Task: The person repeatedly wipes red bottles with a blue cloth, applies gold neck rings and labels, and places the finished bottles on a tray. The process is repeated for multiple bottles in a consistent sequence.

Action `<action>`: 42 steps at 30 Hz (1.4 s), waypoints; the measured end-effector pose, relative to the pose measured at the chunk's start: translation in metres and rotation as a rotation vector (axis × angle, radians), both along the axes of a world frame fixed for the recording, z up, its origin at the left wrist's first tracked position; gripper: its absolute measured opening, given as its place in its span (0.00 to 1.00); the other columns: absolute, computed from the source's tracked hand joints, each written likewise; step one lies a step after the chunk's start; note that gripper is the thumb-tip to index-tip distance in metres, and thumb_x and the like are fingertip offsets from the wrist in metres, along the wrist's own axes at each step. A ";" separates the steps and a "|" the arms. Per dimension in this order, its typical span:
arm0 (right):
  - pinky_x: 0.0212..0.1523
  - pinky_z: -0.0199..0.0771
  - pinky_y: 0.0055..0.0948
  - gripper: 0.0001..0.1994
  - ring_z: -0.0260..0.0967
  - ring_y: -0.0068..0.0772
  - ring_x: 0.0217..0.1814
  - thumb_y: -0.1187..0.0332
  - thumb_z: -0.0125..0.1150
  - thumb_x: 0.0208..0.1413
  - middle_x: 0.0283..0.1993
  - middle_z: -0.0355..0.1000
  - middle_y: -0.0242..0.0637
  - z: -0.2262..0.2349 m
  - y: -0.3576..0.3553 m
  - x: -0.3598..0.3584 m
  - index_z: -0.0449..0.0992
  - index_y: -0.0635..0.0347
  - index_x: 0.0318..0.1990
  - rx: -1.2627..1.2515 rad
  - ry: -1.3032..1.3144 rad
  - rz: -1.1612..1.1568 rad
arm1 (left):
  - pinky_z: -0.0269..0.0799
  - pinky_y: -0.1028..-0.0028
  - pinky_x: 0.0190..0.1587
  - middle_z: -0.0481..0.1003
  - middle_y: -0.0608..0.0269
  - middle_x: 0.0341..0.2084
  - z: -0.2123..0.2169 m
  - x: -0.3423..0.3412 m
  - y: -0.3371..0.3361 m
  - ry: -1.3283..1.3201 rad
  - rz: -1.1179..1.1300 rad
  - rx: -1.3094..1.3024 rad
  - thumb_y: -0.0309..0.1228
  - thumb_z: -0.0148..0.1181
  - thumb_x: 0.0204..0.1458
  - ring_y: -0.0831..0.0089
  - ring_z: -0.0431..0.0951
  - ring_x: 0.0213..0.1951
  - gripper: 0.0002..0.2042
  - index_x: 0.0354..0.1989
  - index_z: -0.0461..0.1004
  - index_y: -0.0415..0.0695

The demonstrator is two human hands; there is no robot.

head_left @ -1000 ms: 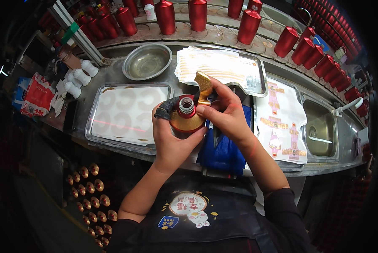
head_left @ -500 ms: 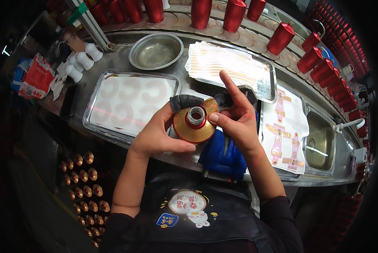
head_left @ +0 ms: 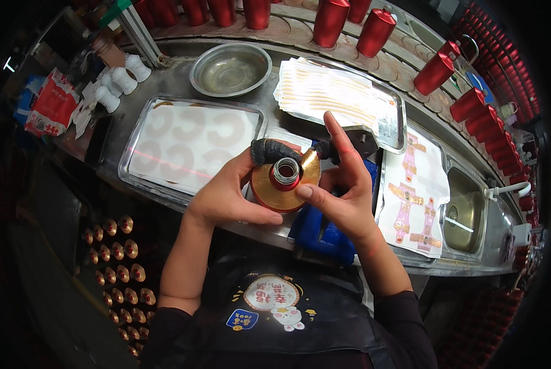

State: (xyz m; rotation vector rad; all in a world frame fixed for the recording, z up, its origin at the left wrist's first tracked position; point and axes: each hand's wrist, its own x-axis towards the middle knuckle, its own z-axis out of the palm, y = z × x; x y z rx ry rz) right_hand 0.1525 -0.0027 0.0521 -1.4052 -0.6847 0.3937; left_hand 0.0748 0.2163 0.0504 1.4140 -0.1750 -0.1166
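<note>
Between both hands, upright over the front edge of the steel counter, is a red bottle [head_left: 283, 193] with a gold shoulder and an open threaded neck. My left hand [head_left: 223, 190] wraps its left side, thumb along the near rim. A black-covered finger of that hand lies across the far side of the shoulder. My right hand [head_left: 344, 194] presses its thumb on the right of the shoulder, with one finger pointing up and another black-covered one behind the bottle. A shiny gold label [head_left: 311, 163] stands out between the two black-covered fingers. The bottle's lower body is hidden.
A tray [head_left: 260, 126] with a sheet of pale curved labels lies left, a steel bowl [head_left: 231, 69] behind it. A stacked-sheet tray [head_left: 398, 126], pink-and-gold label sheet [head_left: 404, 203] and sink [head_left: 463, 215] are right. Red bottles [head_left: 377, 31] line a conveyor behind. Something blue [head_left: 327, 234] is below the right hand.
The red bottles on the conveyor have shifted to the right. The held bottle has barely moved, and my right thumb sits slightly lower and further left on its shoulder.
</note>
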 end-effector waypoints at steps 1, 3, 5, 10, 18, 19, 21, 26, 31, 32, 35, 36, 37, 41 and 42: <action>0.26 0.60 0.12 0.49 0.60 0.05 0.27 0.74 0.73 0.49 0.80 0.47 0.42 0.000 0.001 0.000 0.48 0.66 0.76 -0.001 0.037 0.014 | 0.65 0.68 0.65 0.73 0.61 0.57 0.003 0.002 0.005 0.089 -0.080 -0.101 0.25 0.81 0.32 0.71 0.73 0.60 0.45 0.65 0.66 0.41; 0.26 0.59 0.12 0.49 0.60 0.05 0.27 0.74 0.73 0.49 0.80 0.48 0.42 0.002 0.002 -0.001 0.48 0.66 0.77 0.020 0.057 0.009 | 0.64 0.68 0.66 0.72 0.61 0.60 0.008 0.001 0.009 0.027 -0.091 -0.110 0.24 0.81 0.34 0.71 0.72 0.61 0.46 0.68 0.64 0.40; 0.26 0.59 0.11 0.48 0.59 0.05 0.27 0.74 0.72 0.49 0.78 0.52 0.40 0.004 0.003 -0.004 0.50 0.65 0.76 0.043 0.077 -0.009 | 0.64 0.68 0.67 0.72 0.61 0.60 0.010 -0.003 0.006 -0.126 -0.039 -0.124 0.25 0.82 0.34 0.71 0.71 0.61 0.47 0.68 0.64 0.40; 0.27 0.61 0.11 0.47 0.63 0.06 0.30 0.73 0.72 0.48 0.78 0.52 0.43 0.005 0.006 -0.010 0.52 0.65 0.75 -0.013 -0.038 -0.024 | 0.61 0.62 0.69 0.64 0.49 0.68 0.009 -0.023 -0.017 0.090 0.240 -0.090 0.33 0.71 0.49 0.62 0.67 0.66 0.34 0.65 0.66 0.37; 0.25 0.63 0.10 0.43 0.68 0.10 0.42 0.73 0.74 0.47 0.76 0.58 0.49 -0.007 0.014 -0.014 0.60 0.61 0.73 0.030 -0.150 -0.107 | 0.62 0.62 0.68 0.65 0.48 0.67 -0.001 -0.025 -0.023 -0.001 0.253 -0.242 0.33 0.68 0.53 0.61 0.69 0.66 0.31 0.65 0.66 0.40; 0.25 0.63 0.10 0.43 0.68 0.10 0.42 0.73 0.74 0.47 0.76 0.57 0.48 -0.009 0.015 -0.014 0.60 0.61 0.73 0.072 -0.162 -0.113 | 0.62 0.62 0.68 0.65 0.48 0.67 -0.003 -0.024 -0.022 -0.042 0.255 -0.257 0.33 0.67 0.53 0.60 0.69 0.66 0.29 0.64 0.67 0.40; 0.25 0.63 0.09 0.43 0.67 0.09 0.40 0.73 0.74 0.47 0.76 0.57 0.48 -0.012 0.016 -0.013 0.60 0.61 0.73 0.094 -0.201 -0.123 | 0.63 0.61 0.68 0.67 0.47 0.66 -0.009 -0.024 -0.021 0.012 0.293 -0.322 0.33 0.66 0.55 0.60 0.70 0.65 0.27 0.63 0.69 0.39; 0.25 0.62 0.08 0.43 0.66 0.07 0.36 0.73 0.74 0.47 0.76 0.57 0.47 -0.009 0.015 -0.013 0.60 0.62 0.73 0.034 -0.153 -0.119 | 0.64 0.61 0.68 0.71 0.48 0.62 -0.016 -0.025 -0.018 -0.078 0.332 -0.155 0.29 0.63 0.58 0.62 0.71 0.63 0.21 0.60 0.72 0.38; 0.24 0.60 0.09 0.43 0.63 0.04 0.32 0.73 0.74 0.47 0.76 0.57 0.45 -0.002 0.014 -0.014 0.60 0.62 0.73 0.000 -0.084 -0.109 | 0.67 0.66 0.65 0.74 0.54 0.58 -0.011 -0.026 -0.021 -0.110 0.377 -0.076 0.25 0.64 0.57 0.68 0.73 0.60 0.21 0.60 0.73 0.40; 0.28 0.64 0.11 0.43 0.65 0.09 0.36 0.74 0.73 0.47 0.77 0.55 0.45 -0.002 0.013 -0.013 0.59 0.63 0.73 -0.015 -0.092 -0.099 | 0.66 0.65 0.65 0.73 0.52 0.60 -0.010 -0.026 -0.022 -0.098 0.373 -0.098 0.25 0.64 0.56 0.66 0.72 0.61 0.22 0.60 0.72 0.39; 0.45 0.78 0.21 0.45 0.74 0.27 0.52 0.77 0.72 0.48 0.80 0.47 0.49 -0.001 0.012 -0.011 0.54 0.64 0.75 -0.071 -0.139 -0.055 | 0.67 0.65 0.64 0.73 0.53 0.60 -0.006 -0.027 -0.025 -0.061 0.354 -0.125 0.25 0.66 0.53 0.66 0.73 0.60 0.25 0.61 0.71 0.39; 0.48 0.81 0.23 0.46 0.77 0.31 0.56 0.78 0.72 0.49 0.80 0.45 0.50 -0.001 0.011 -0.011 0.52 0.64 0.75 -0.085 -0.155 -0.044 | 0.69 0.67 0.62 0.75 0.56 0.56 -0.005 -0.027 -0.027 -0.076 0.360 -0.120 0.24 0.66 0.54 0.70 0.75 0.57 0.25 0.61 0.71 0.39; 0.46 0.81 0.22 0.46 0.77 0.29 0.55 0.78 0.72 0.49 0.80 0.45 0.49 0.000 0.010 -0.010 0.52 0.65 0.75 -0.089 -0.161 -0.046 | 0.71 0.70 0.60 0.77 0.59 0.53 -0.004 -0.027 -0.029 -0.070 0.390 -0.121 0.24 0.66 0.54 0.74 0.76 0.54 0.25 0.62 0.71 0.39; 0.35 0.75 0.16 0.44 0.75 0.17 0.41 0.78 0.71 0.50 0.80 0.47 0.47 0.002 0.008 -0.008 0.53 0.67 0.74 -0.037 -0.024 -0.009 | 0.71 0.70 0.60 0.77 0.60 0.52 -0.003 -0.029 -0.031 -0.027 0.402 -0.159 0.24 0.67 0.54 0.74 0.76 0.54 0.25 0.62 0.71 0.39; 0.32 0.73 0.14 0.44 0.74 0.14 0.37 0.78 0.71 0.50 0.80 0.47 0.47 0.003 0.008 -0.008 0.54 0.67 0.74 -0.025 0.008 -0.037 | 0.71 0.70 0.60 0.77 0.60 0.53 -0.002 -0.030 -0.030 -0.003 0.403 -0.167 0.25 0.68 0.53 0.74 0.75 0.55 0.26 0.62 0.70 0.39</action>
